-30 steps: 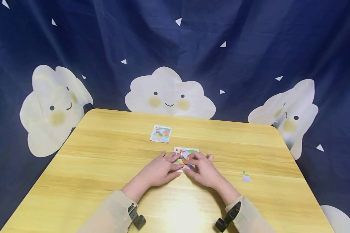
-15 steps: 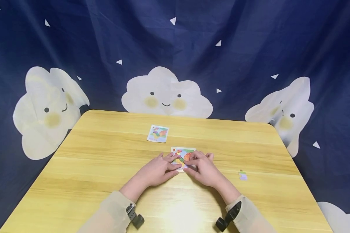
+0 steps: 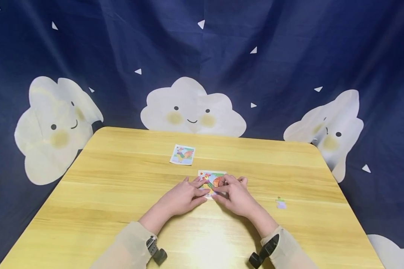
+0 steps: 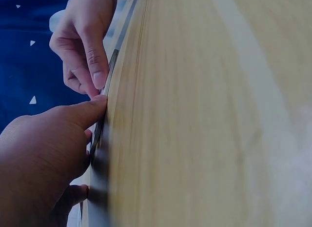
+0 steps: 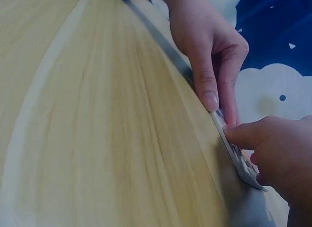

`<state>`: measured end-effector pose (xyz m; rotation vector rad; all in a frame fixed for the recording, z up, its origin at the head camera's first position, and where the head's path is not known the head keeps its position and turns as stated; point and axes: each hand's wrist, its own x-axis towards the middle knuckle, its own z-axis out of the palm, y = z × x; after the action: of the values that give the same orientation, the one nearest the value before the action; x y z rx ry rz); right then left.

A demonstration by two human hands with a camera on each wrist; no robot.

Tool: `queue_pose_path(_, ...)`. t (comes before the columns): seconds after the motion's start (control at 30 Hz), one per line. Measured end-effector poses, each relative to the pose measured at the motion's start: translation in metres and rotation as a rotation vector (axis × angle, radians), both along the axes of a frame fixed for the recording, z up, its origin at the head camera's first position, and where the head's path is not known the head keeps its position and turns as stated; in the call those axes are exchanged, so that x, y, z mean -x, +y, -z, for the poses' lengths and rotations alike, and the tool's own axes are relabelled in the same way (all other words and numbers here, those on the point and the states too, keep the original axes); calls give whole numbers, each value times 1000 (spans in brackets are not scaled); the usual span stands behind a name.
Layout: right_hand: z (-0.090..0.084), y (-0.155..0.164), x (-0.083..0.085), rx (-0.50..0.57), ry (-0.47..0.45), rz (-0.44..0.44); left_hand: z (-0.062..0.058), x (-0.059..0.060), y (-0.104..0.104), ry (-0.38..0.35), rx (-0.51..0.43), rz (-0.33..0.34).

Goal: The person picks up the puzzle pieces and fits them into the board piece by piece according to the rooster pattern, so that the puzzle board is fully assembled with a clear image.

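Observation:
A small jigsaw puzzle (image 3: 203,174) with a colourful bird picture lies in its pale tray near the middle of the table, partly covered by both hands. The left hand (image 3: 183,196) rests on its left side with fingers outstretched, its thumb (image 4: 95,110) at the near edge. Over the right side, the right hand (image 3: 235,195) grips with bent fingers, its thumb (image 5: 239,133) at the near edge and fingertips on the picture. What lies under those fingertips is hidden. A loose jigsaw piece (image 3: 281,204), green and lilac, lies to the right of the right hand.
Behind the puzzle lies a square picture card (image 3: 183,155) showing the same bird. The wooden table (image 3: 121,175) has rounded far corners, and a dark blue curtain (image 3: 121,37) with smiling clouds hangs beyond it. Each wrist wears a black strap with a camera.
The view has shifted slightly, so the table and card appear a little further left. Both hands stay in nearly the same place on the puzzle, with only small finger movements on the right.

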<state>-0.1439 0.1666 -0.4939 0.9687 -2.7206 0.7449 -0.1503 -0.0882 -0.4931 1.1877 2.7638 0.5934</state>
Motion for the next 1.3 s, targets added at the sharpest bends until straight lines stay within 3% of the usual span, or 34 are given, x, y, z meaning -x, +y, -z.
queue_pose_path(0.13,0,0,-3,4,7,10,0,0,1,-6,3,1)
queue_pose_path(0.63,-3,-3,-6,36,-114,100,-4,-2,3,11,30,3)
queue_pose_path(0.93,-4,-2,-13,-9,-10,35,-6,-2,3,-3,42,-8)
queue_pose_path(1.3,-12,31,-21,77,27,-14,-5,-2,3,6,35,-9)
